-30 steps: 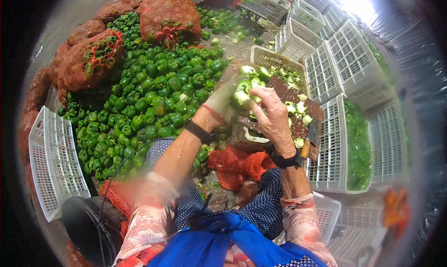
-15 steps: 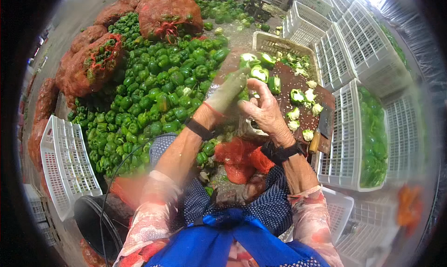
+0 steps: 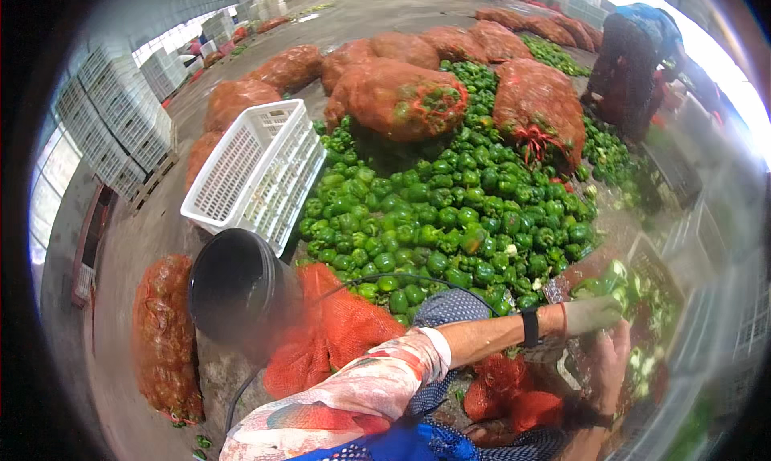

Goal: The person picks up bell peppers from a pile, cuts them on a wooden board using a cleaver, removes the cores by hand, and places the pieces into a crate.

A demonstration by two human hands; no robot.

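At the right, my left hand [image 3: 593, 315] in a pale glove is closed over the near edge of a brown board [image 3: 657, 385]. Just below it, my right hand [image 3: 612, 356] is bare, with bent fingers close to the glove. Blur and the hands hide what they hold. Cut green peppers [image 3: 609, 278] lie right beyond the glove, and pale pepper cores [image 3: 640, 365] are scattered on the board beside my right hand. A big heap of whole green peppers [image 3: 450, 212] spreads on the floor to the left of my hands.
Red mesh sacks [image 3: 397, 95] line the heap's far side. A white plastic crate [image 3: 253, 168] tilts at its left, near a black bucket [image 3: 233, 284]. An orange net [image 3: 333, 332] lies by my left arm. Another person [image 3: 634, 63] bends over at the far right. Stacked crates [image 3: 112, 112] stand far left.
The view has swung left, so my hands and the board now sit farther right in it. The hands stay close together. The knife seen earlier on the board cannot be made out now.
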